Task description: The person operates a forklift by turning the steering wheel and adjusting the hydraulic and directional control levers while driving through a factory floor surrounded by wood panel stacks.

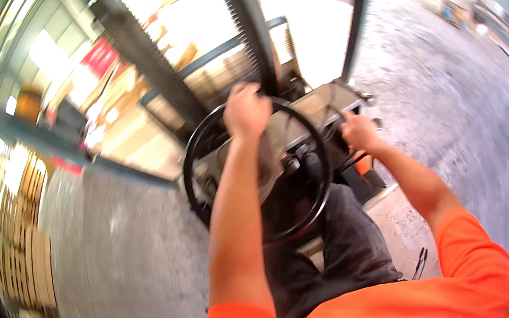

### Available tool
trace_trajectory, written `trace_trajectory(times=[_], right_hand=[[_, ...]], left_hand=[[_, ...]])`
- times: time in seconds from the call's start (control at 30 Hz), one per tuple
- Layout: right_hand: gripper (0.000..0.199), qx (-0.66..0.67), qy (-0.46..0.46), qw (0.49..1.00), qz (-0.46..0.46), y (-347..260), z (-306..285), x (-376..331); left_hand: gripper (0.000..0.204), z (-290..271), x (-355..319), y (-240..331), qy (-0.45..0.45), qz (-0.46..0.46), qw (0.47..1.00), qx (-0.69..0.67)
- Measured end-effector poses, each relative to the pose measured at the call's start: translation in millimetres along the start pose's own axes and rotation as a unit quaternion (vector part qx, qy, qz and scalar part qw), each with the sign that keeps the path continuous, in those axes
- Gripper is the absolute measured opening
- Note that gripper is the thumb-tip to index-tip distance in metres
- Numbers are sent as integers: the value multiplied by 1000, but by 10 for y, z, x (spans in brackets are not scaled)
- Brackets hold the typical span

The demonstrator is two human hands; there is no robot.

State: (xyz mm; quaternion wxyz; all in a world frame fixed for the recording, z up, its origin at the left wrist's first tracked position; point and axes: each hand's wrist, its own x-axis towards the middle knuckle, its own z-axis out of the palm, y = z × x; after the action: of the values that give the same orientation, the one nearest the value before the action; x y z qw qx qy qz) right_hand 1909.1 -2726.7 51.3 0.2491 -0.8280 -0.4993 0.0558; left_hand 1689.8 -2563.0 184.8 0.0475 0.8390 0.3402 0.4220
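Observation:
I sit at the controls of a forklift with a black steering wheel (325, 198) in front of me. My left hand (247, 113) is closed at the top of the wheel, seemingly round a knob on its rim; the fingers mostly hide it. To the right of the wheel, my right hand (359, 130) is closed on a thin control lever (333, 110) beside the dashboard (314, 103). Beyond the wheel rises the dark mast (248, 25), with a load backrest (209, 59) in front of it.
Stacked wooden pallets (23, 260) stand along the left. A grey overhead-guard post (59, 136) crosses at left, another post (361, 13) at right. Grey concrete floor (447, 108) spreads on both sides. Cardboard and a red item (100, 57) lie ahead left, blurred.

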Motion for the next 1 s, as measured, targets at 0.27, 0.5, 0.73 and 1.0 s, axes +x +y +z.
trace_trajectory(times=[0.27, 0.5, 0.73, 1.0], right_hand=[[26, 4, 15, 1000, 24, 148, -117, -89], [29, -32, 10, 999, -35, 128, -64, -1], [33, -82, 26, 996, 27, 191, -785, 653], [45, 54, -52, 988, 133, 577, -508, 156]], left_hand=[[25, 185, 92, 114, -12, 75, 997, 23], [27, 151, 49, 84, -31, 58, 997, 40], [29, 187, 22, 189, -48, 36, 998, 33], [29, 171, 15, 161, -37, 37, 998, 36]])
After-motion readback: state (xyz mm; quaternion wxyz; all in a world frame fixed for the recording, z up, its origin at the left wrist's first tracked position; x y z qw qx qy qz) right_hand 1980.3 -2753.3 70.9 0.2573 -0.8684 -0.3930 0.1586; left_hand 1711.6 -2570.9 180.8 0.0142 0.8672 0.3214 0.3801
